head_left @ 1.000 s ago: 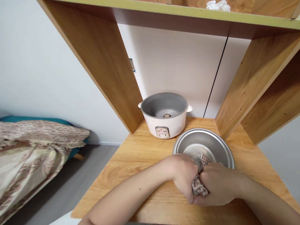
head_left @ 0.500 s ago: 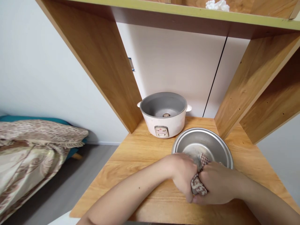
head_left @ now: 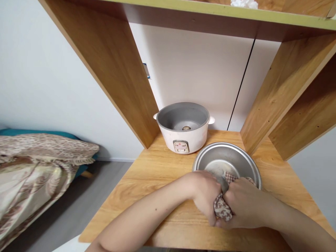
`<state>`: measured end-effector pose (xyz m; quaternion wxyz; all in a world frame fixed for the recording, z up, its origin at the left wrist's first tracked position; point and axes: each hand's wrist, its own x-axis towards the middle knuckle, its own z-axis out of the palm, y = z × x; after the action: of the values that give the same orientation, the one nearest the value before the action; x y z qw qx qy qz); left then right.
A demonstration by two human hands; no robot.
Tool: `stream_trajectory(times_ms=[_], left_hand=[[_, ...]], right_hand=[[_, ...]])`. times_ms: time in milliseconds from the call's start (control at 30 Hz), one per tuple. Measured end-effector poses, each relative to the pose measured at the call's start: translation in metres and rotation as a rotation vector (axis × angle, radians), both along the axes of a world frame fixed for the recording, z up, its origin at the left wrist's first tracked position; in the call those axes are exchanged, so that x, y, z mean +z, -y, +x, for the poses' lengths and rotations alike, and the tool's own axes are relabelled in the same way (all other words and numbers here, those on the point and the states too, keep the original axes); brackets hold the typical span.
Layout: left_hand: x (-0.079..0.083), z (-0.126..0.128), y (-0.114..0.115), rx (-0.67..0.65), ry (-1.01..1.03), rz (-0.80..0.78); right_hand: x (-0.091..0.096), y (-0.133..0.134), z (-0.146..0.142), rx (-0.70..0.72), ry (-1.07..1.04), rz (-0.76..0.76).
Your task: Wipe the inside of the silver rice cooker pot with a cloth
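Barely any change vs the earlier frames: both hands stay bunched at the near rim of the metal pot, right hand nudged slightly further over the rim, cloth a bit more covered. Left hand is curled shut against the pot's near wall and the cloth; right hand is closed around the patterned cloth, fingers wrapped over it. Cloth is brown-and-white, pinched between the two hands, part of it poking up inside the pot. One metal pot, bare steel, sits on the wooden table right of centre, touching nothing but the hands and cloth. One rice cooker base, white, lid off and inner cavity exposed, stands just behind the pot near the back wall; front panel has a small label with a red mark, text too small to read. No legible writing anywhere. One white crumpled thing on the upper shelf, cut off by the frame. One patterned bedspread at far left, well apart from the table.
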<state>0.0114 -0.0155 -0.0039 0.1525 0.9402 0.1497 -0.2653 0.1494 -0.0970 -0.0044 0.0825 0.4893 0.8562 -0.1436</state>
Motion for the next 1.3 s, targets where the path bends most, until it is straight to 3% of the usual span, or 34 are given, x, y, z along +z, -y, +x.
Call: stream_trajectory(times_ms=[200,567,867,1133,1300], left_hand=[[0.0023,0.001,-0.0015,0.002,-0.038,0.015],[-0.0026,-0.0005,-0.0013,0.003,0.016,-0.009],[0.0025,0.0006,-0.003,-0.008,-0.026,0.006],[-0.0028,-0.0002,-0.0018,-0.007,-0.004,0.02],[-0.0032,-0.0005,-0.002,-0.001,0.007,0.017]], right_hand=[[-0.0068,-0.007,0.0066,0.01,-0.081,-0.167],[-0.0011,0.0001,-0.0005,-0.008,0.036,0.001],[-0.0055,-0.0045,0.0078,0.067,-0.1,-0.171],[-0.0022,-0.001,0.0012,0.05,-0.046,-0.002],[-0.0011,-0.0005,0.0004,0.03,-0.005,0.004]])
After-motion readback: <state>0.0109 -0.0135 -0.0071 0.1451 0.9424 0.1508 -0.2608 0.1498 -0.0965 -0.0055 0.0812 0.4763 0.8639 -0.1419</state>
